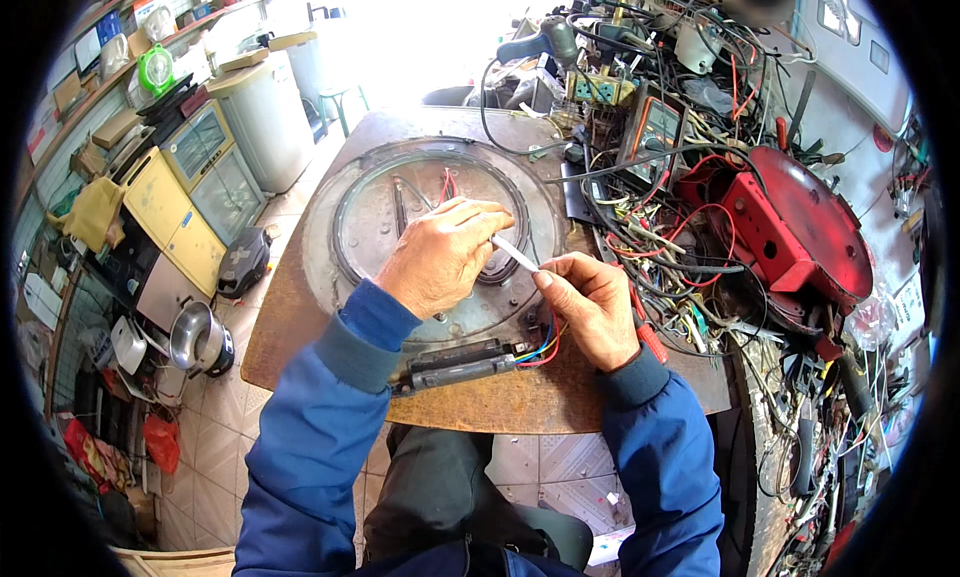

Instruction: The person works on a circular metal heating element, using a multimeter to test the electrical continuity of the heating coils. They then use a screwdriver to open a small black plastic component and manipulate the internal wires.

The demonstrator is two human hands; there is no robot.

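Gripping a slim white flat strip (pixel 515 253) between them, the left hand (pixel 445 252) and right hand (pixel 590 307) hover over a round grey metal plate (pixel 325 237), work seemingly unfinished from here: strip not yet placed, thin red wires (pixel 447 184) jutting toward twelve o'clock.

Disc plate (pixel 318 232) on bench (pixel 285 329).
Over plate: left hand (pixel 440 257); to its right, right hand (pixel 592 302); strip (pixel 515 253) between. Near side: housing (pixel 463 367). Right: cable heap (pixel 640 241), appliance shell (pixel 822 227) beyond. Left: case (pixel 246 262) on floor (pixel 225 402).

No readable text, labels, numbers or signs.
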